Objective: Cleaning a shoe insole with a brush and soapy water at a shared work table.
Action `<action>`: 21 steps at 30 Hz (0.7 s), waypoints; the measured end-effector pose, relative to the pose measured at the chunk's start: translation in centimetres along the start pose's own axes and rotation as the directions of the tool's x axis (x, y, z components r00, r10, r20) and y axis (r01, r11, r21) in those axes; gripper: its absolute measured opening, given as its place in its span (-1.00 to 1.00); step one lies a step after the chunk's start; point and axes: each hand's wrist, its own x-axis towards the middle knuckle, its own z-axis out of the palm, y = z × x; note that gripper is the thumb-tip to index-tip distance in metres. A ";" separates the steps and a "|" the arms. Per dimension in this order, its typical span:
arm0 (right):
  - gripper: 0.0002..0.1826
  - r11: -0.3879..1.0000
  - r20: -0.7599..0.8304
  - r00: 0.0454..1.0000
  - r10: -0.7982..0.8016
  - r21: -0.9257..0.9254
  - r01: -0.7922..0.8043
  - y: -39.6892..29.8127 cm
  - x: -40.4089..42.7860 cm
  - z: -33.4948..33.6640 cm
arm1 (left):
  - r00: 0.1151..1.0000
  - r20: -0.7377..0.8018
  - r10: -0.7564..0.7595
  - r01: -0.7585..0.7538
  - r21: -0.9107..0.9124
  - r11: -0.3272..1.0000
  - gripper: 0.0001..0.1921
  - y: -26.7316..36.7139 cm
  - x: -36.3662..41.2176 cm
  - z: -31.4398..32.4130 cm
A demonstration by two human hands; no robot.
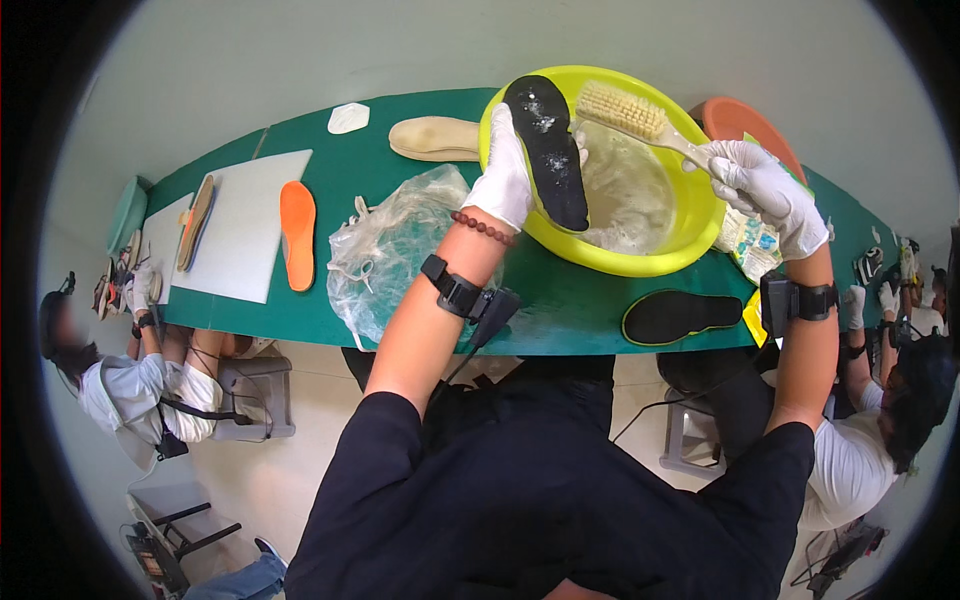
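My gloved left hand [508, 169] grips a black shoe insole [551, 154] by its long edge, tilted over the yellow plastic basin [622, 264]. White foam or powder spots the insole's dark face. Cloudy, sudsy water [626, 187] covers the basin's bottom. In my gloved right hand [765, 187] is the handle of a scrubbing brush [622, 111]. Its pale bristles face me above the water, apart from the insole. A second black insole [679, 316] with a yellowish rim lies on the green table [570, 315], in front of the basin.
Left of the basin lie a crumpled clear plastic bag [397, 255], a beige insole [433, 139], an orange insole [298, 236] and a white board [247, 225] bearing another insole [196, 223]. An orange basin [750, 127] and a printed packet [754, 244] are at right. People sit on both sides.
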 end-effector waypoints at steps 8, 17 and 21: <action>-0.75 0.984 -0.120 0.993 -0.012 -0.179 -0.010 -3.6 -3.3 1.8 | 0.999 -0.023 0.041 -0.043 -0.052 0.998 -0.51 -1.0 0.3 0.7; -0.72 0.906 -0.283 0.948 -0.147 -0.423 0.014 -4.1 -2.9 4.5 | 0.998 0.051 0.038 -0.041 0.063 0.997 -0.41 -1.1 0.5 0.1; -0.69 0.682 -0.303 0.774 -0.556 -0.698 0.217 -3.4 -0.5 6.3 | 0.992 0.114 -0.046 0.049 -0.022 0.999 -0.41 -0.9 -1.2 0.2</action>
